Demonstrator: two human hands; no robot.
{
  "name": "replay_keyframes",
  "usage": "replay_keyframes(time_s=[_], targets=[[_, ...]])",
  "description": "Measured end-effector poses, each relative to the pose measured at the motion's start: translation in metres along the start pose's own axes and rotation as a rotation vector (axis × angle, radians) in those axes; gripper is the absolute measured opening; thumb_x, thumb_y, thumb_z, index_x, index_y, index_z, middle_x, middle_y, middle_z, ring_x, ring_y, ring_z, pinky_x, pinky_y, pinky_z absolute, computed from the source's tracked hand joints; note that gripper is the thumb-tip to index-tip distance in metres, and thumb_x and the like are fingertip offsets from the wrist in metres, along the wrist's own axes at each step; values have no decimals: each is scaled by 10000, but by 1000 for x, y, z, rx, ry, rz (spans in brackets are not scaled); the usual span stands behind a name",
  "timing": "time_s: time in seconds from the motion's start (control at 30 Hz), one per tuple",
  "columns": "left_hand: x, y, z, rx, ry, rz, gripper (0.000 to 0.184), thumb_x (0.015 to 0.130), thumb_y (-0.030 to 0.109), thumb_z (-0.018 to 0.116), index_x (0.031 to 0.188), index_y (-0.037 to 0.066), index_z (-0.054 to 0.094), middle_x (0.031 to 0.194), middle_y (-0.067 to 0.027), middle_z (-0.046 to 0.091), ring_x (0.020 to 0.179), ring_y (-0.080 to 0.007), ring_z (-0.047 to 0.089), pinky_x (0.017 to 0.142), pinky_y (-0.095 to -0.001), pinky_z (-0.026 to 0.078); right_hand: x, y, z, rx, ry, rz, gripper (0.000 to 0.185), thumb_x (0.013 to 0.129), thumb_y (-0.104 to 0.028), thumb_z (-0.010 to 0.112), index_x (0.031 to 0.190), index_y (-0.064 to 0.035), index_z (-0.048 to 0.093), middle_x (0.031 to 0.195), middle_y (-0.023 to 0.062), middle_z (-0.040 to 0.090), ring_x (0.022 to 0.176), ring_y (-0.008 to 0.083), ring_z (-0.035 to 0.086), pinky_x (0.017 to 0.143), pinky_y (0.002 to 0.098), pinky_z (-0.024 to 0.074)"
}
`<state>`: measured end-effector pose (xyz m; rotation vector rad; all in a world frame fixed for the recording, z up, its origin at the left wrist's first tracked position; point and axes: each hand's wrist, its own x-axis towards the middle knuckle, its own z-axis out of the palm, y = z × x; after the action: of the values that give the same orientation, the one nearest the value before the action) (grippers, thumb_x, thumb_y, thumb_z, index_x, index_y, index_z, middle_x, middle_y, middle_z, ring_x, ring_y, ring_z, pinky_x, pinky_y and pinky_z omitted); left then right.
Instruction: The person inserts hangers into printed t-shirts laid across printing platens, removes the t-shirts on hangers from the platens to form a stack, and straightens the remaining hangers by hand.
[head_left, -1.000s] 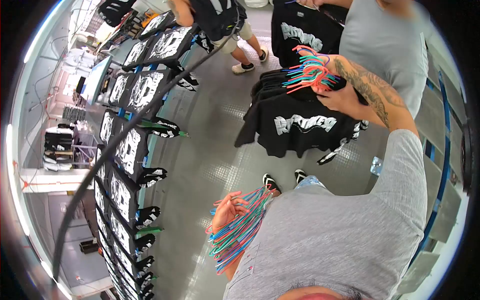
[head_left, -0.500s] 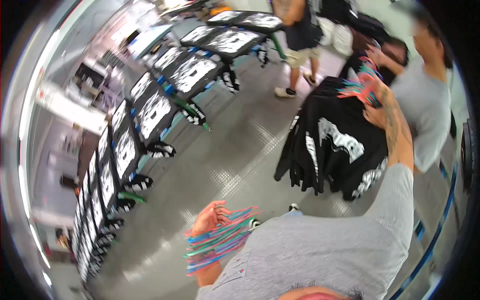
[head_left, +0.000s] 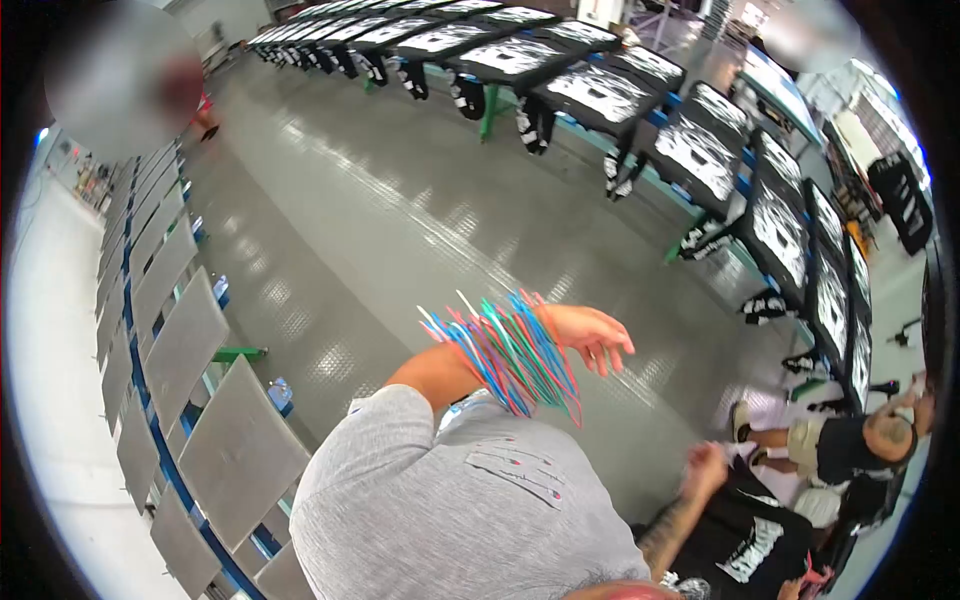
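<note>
My left hand point(head_left: 592, 335) stretches out in front of me, its fingers apart, loosely bent and holding nothing. Around my left wrist and forearm hangs a thick bunch of thin coloured loops point(head_left: 515, 350) in blue, green, red and purple, which look like wire hangers. At the lower right, my right hand point(head_left: 706, 470) is raised with fingers curled in, slightly blurred, and no object shows in it. Just beyond that forearm are black garments point(head_left: 765, 535) with white print. Next to them, at the bottom edge, are red hangers point(head_left: 818, 577) and part of another person's hand.
Black printed shirts point(head_left: 695, 150) lie on a long curved row of boards across the back and right. Grey boards point(head_left: 240, 450) on a blue rail run along my left. A person in a dark top point(head_left: 865, 445) stands at right; another is far back left.
My view has swung left, bringing the grey boards in. My right hand, earlier at the coloured hangers with the black garments, is now apart from them. The loops stay on my left arm.
</note>
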<state>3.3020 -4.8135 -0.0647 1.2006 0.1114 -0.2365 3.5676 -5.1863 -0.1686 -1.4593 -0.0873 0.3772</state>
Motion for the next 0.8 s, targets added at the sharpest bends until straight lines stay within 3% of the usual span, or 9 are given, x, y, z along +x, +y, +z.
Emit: replay_keyframes(time_s=[0.07,0.1,0.17,0.23,0.33,0.57,0.8], targets=[[-35,6,-20,58,-77,-23,391,979,360,509,1212,52,569,985,-90,668,857,-205,669,743,-335,543,-32,67,139,-25,-331,246,321,975,-324,540,805,-57,595,701,38,574,625,153,571,567,295,482],[-16,23,-25,68,-118,-63,382,978,355,510,1197,50,578,975,-93,668,860,-207,668,752,-335,540,-28,58,194,-57,-410,318,327,972,-334,551,825,-48,607,721,34,575,628,159,574,567,296,487],[-45,30,-44,112,-191,-129,364,967,337,519,1166,40,592,960,-99,671,874,-214,664,769,-334,534,-52,64,304,43,-679,172,361,980,-364,524,837,-46,621,735,49,576,648,148,575,603,282,494],[-76,40,-59,149,-246,-197,346,949,310,537,1132,24,602,950,-106,673,895,-224,658,785,-334,527,-77,59,371,137,-889,188,356,967,-381,529,878,-43,596,781,66,558,693,166,559,631,302,485],[-120,39,-88,221,-261,-224,335,944,299,536,1124,24,602,946,-104,671,895,-221,657,785,-337,525,-115,59,447,220,-1148,398,369,948,-407,536,939,-40,560,850,91,532,760,194,535,674,332,472],[-173,33,-188,289,-361,-298,308,932,274,534,1104,26,599,937,-98,665,893,-213,653,786,-345,521,-163,73,607,388,-1499,912,479,902,-469,552,1081,-31,475,1010,151,470,916,259,480,773,403,441],[-190,36,-301,335,-476,-324,282,921,248,532,1085,28,597,927,-92,660,892,-206,650,787,-352,517,-197,99,785,630,-1635,1303,651,857,-531,568,1222,-22,390,1171,211,408,1072,325,424,872,474,410]])
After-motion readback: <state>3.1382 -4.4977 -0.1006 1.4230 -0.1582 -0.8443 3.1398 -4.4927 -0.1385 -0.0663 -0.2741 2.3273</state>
